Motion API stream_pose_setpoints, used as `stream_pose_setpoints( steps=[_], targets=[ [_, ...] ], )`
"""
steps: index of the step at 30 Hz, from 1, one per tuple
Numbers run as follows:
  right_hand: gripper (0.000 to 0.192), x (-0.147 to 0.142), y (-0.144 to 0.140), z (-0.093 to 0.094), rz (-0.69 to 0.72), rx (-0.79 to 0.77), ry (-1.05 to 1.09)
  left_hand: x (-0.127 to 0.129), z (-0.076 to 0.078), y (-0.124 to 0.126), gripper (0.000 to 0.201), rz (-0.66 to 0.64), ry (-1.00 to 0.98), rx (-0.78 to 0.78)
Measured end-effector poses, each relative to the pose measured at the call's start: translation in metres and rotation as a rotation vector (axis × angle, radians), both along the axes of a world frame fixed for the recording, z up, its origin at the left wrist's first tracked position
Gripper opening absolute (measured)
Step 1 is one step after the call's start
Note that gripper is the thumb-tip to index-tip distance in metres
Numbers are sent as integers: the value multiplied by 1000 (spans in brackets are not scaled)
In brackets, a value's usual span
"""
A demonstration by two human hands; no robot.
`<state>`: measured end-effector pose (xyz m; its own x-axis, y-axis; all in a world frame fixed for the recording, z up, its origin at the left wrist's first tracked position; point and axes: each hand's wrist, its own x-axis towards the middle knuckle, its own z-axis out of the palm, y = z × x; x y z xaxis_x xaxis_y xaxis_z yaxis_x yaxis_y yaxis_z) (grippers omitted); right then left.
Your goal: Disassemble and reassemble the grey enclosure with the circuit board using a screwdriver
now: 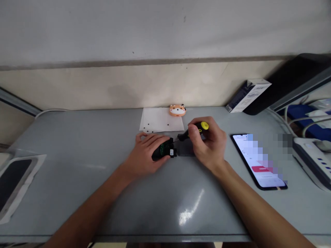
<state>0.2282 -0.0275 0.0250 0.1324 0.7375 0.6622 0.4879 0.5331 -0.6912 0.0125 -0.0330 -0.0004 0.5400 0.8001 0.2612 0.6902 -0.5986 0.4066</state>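
My left hand (pixel 146 153) lies over a small black device with a green circuit board (pixel 164 149), gripping it between thumb and fingers on the desk. A small whitish label shows at the device's right end. In my right hand (pixel 212 146) is a screwdriver (pixel 184 136) with a black handle and a yellow end cap. It slants down to the left, and its tip meets the device's right end; exact contact is too small to make out. Under the right hand lies a dark flat piece (pixel 184 150), partly hidden.
Behind the hands, white paper (pixel 160 119) carries several tiny dark screws (pixel 152 131) and an orange animal-faced case (pixel 177 110). A lit phone (pixel 258 162) and a power strip (pixel 310 158) lie right. A box (pixel 249 96) leans at the back. Another dark flat item (pixel 15 179) is left.
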Motion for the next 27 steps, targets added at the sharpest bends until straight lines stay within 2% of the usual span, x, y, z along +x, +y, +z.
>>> stream_pose_setpoints(
  steps=[8,13,19,22,27],
  targets=[
    [19,-1,-1,0,11,10,-28,0,-2,1,39,3,-4,-2],
    [18,-3,-1,1,9,12,-36,0,1,1,27,-9,-24,-21],
    [14,-9,-1,4,98,-17,-53,1,-2,2,13,-30,-66,26],
    [14,-13,4,10,193,-40,-84,0,-5,2,13,-24,-69,37],
    [17,-16,22,28,485,-165,-120,0,-8,3,17,-12,-73,55]
  ],
)
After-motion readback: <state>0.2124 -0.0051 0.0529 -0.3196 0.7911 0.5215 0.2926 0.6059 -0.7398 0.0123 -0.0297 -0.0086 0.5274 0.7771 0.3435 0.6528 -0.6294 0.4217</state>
